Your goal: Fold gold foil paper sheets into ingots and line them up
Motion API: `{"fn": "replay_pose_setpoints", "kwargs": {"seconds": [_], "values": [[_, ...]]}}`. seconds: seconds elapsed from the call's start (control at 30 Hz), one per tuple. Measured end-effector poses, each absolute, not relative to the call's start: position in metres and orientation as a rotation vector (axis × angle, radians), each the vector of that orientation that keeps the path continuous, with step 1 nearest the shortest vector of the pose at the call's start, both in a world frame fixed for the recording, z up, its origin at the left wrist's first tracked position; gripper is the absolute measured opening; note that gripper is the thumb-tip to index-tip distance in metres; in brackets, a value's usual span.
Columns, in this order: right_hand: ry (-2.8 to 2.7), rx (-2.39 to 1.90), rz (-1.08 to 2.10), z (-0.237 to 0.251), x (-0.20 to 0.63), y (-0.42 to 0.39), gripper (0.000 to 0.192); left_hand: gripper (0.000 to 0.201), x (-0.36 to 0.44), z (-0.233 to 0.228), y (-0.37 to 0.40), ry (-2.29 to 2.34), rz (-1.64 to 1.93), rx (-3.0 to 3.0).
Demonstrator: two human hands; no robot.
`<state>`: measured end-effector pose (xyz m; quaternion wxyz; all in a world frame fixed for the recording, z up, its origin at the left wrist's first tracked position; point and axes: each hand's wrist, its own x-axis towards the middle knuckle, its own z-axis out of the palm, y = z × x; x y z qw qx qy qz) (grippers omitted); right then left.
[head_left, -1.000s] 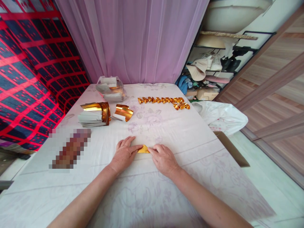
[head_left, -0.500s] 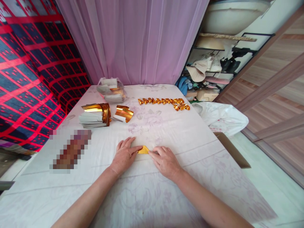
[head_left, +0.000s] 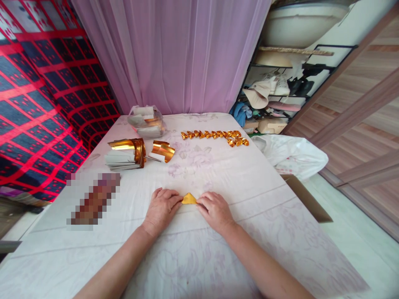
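Between the earlier frames and this one, both hands had drawn slightly nearer the body, and the gold foil paper [head_left: 188, 199] had changed from a flat strip to a small peaked triangle. Left hand [head_left: 162, 209] and right hand [head_left: 215, 209] pinched it from either side, fingertips closed on its edges, against the floral tablecloth [head_left: 218, 174]. Folding appeared mid-way; the next crease would call for firm, even pressing along the shiny piece's edge.

My table [head_left: 249, 182] wears a pale floral cloth. On it lie a stack of gold foil sheets [head_left: 124, 154], a curled gold sheet [head_left: 162, 150], a plastic bag [head_left: 146, 121], a row of folded gold pieces [head_left: 215, 135] and my gold paper triangle [head_left: 188, 199].
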<state>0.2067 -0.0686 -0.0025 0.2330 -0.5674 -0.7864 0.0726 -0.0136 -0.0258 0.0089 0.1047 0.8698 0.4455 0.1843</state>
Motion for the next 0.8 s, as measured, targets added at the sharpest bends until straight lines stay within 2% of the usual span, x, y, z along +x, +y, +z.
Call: {"fn": "replay_pose_setpoints", "kwargs": {"seconds": [0.43,0.67,0.8], "values": [[-2.106,-1.55,0.152,-0.005,0.204,-0.068,0.008,0.026,-0.008,0.021,-0.02,1.25,0.453,2.697],[-1.988,-1.609,0.367,0.003,0.2,-0.056,0.013,0.028,-0.001,0.031,-0.016,1.382,0.331,2.6],[-1.779,-1.632,0.524,0.01,0.199,-0.033,0.014,0.028,0.007,0.036,0.001,1.523,0.375,2.456]]}}
